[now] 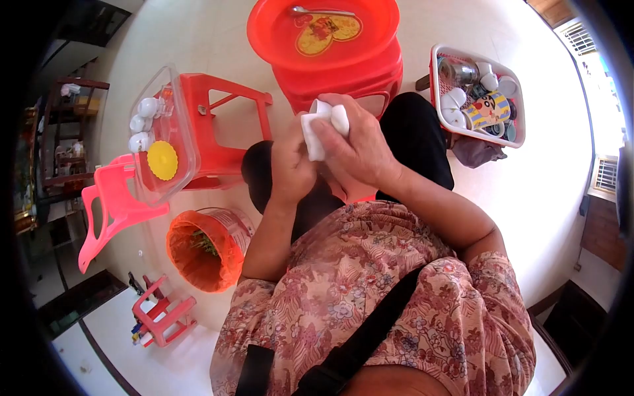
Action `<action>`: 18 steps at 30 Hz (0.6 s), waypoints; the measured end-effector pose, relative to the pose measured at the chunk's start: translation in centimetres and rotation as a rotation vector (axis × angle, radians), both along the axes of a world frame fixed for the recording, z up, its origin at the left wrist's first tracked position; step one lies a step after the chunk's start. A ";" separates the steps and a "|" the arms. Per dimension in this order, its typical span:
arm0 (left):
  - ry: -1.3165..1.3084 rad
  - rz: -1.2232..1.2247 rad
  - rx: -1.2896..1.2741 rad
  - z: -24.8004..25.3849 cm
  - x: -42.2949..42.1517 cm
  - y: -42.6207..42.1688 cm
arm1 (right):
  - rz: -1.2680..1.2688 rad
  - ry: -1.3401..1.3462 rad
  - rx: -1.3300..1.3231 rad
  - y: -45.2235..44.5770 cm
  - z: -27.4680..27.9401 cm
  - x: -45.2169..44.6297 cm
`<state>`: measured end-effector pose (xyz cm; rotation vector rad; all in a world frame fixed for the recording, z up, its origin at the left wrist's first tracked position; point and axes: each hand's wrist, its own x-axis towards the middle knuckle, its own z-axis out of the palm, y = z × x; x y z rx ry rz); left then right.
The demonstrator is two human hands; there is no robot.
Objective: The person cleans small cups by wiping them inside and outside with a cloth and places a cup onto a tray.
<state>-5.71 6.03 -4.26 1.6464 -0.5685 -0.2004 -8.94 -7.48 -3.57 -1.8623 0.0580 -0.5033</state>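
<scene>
My two hands meet in front of my knees around a small white cup and a white cloth. The left hand is closed at the cloth's left side, its fingertips mostly hidden. From the other side my right hand wraps over the top, pressing the cloth against the cup with thumb and fingers. Part of the white bundle bulges between the right fingers; whether that is cup or cloth I cannot tell.
A red basin with a spoon stands ahead on a red stool. At left, a clear plastic tub holds white cups and a yellow lid. A white tray of cups and jars is at right. An orange-lined bucket stands lower left.
</scene>
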 end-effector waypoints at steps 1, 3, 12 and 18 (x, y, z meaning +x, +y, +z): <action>-0.049 -0.011 -0.022 0.1 0.0 -0.1 | -0.001 -0.014 0.013 0.0 0.0 -0.1; -0.149 -0.024 -0.064 0.4 0.2 -0.3 | 0.008 -0.044 0.040 -0.1 0.0 -0.1; -0.302 -0.331 -0.070 0.6 0.7 0.6 | 0.600 0.648 1.152 -3.5 -0.2 1.8; -0.140 -0.280 -0.068 1.1 0.6 -0.1 | 0.171 0.635 1.053 -2.5 0.2 1.6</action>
